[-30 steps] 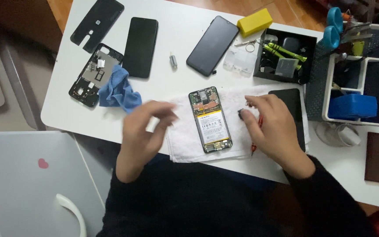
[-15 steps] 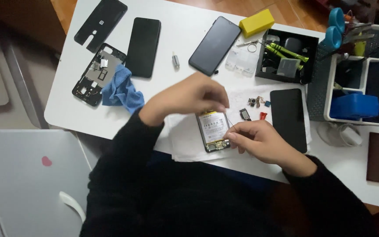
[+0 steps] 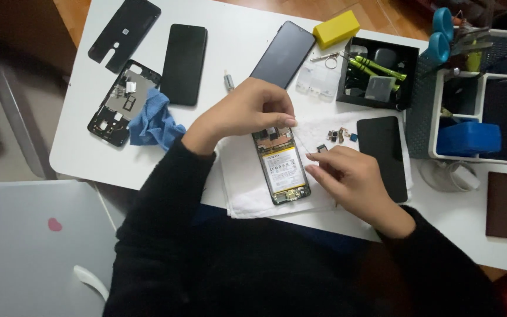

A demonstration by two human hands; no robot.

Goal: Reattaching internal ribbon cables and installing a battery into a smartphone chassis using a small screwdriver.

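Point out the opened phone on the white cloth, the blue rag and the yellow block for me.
opened phone (image 3: 281, 169), head view, on its battery.
blue rag (image 3: 152, 122), head view, middle of the crumpled fabric.
yellow block (image 3: 336, 28), head view, its top face.

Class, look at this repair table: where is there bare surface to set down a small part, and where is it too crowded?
Bare table lies between the dark phone screen and the left hand, and along the near edge below the blue cloth. It is crowded around the black tool tray, the small loose parts and the right hand.
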